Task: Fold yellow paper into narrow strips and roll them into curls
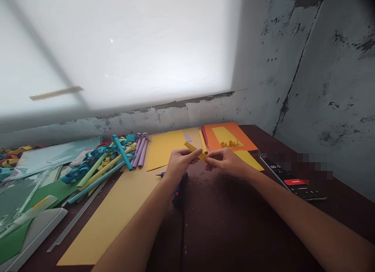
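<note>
Between my two hands is a narrow yellow paper strip [191, 147], held above the dark table. My left hand [182, 162] pinches it near the middle, and one end sticks out up and to the left. The fingertips of my right hand [224, 160] grip the strip's other end. Partly hidden under my left wrist lies a blue glue gun [177, 195], its nozzle pointing left and its cord running toward me. Beyond my hands, curled yellow paper pieces [230, 143] rest on yellow and orange sheets [247, 136].
Tan card [99, 221] and a yellow sheet [161, 147] lie left of centre. Rolled purple paper tubes [140, 151], blue paper curls [83, 166] and clear glue sticks [79, 215] are farther left. A phone [288, 180] lies at the right by the wall.
</note>
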The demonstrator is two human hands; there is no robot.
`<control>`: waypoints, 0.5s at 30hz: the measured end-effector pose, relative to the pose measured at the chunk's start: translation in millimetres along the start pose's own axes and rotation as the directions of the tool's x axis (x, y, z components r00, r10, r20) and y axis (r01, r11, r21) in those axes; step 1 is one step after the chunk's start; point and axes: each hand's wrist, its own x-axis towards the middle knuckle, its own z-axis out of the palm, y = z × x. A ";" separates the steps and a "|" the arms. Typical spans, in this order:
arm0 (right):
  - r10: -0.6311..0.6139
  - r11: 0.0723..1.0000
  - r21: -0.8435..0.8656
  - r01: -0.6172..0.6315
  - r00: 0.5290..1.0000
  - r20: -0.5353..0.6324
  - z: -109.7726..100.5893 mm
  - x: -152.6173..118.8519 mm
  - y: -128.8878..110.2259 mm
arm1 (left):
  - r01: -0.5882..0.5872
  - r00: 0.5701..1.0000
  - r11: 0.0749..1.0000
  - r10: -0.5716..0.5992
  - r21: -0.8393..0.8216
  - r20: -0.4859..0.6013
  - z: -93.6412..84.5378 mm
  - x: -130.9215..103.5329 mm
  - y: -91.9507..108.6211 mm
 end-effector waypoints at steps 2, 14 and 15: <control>0.006 1.000 0.002 -0.006 1.000 0.005 -0.4 -0.3 -0.5 | -0.003 1.000 1.000 0.003 0.005 0.014 0.0 -0.1 0.3; 0.076 0.997 0.000 -0.076 0.997 -0.014 -1.2 2.9 4.4 | -0.042 0.996 0.999 0.039 0.031 0.078 1.6 2.2 -6.4; 0.071 0.997 -0.004 -0.071 0.997 -0.017 -1.6 2.8 4.3 | -0.040 0.996 0.999 0.038 0.028 0.080 1.7 2.3 -6.4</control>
